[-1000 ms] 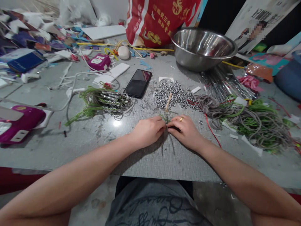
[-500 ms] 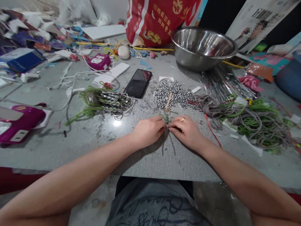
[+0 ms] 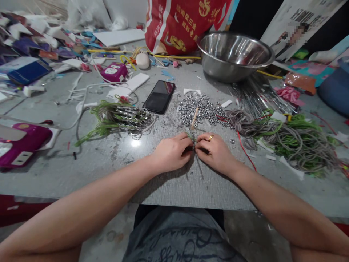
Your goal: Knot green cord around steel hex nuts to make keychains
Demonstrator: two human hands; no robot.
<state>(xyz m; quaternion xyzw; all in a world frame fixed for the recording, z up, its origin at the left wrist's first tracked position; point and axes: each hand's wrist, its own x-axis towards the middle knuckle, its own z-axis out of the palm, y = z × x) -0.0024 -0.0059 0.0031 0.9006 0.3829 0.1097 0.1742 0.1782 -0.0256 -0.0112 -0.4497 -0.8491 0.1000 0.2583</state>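
Observation:
Thin grey and green cords (image 3: 200,168) run between my hands near the table's front, with loose grey ends trailing toward me. My left hand (image 3: 174,153) is closed in a pinch on the cords from the left. From the right, my right hand (image 3: 214,152), with a gold ring, pinches them too, fingertips close to the left ones. What lies right between the fingertips is mostly hidden. Just beyond, a small wooden stick (image 3: 195,118) touches a spread of silver metal nuts (image 3: 188,109). One loose nut (image 3: 232,141) lies right of my right hand.
A bundle of finished-looking green cords with metal pieces (image 3: 120,114) lies left, beside a black phone (image 3: 160,96). Grey and green cords (image 3: 291,142) heap at right. Behind stand a steel bowl (image 3: 234,69) and red bag (image 3: 174,29). A purple power strip (image 3: 29,142) sits far left.
Both hands stay at the same spot, fingers shifting slightly on the cords. The right fingers have curled a little more, and the trailing cord ends have moved slightly.

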